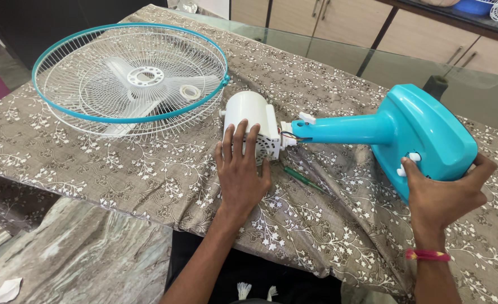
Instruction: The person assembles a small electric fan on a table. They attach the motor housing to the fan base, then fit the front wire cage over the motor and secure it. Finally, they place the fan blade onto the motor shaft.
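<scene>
Floral tablecloth (119,169) — left hand (240,174) lies flat against white motor housing (252,124); right hand (446,194) grasps turquoise fan base (429,132).

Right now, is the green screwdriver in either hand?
No, the green screwdriver lies on the tablecloth between the left hand, which rests on the white motor housing, and the right hand.

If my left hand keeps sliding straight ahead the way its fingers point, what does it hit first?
The left hand already has its fingertips on the white cylindrical plastic fan motor housing, so that is what it meets. Beyond lies the teal-rimmed white wire fan guard.
</scene>
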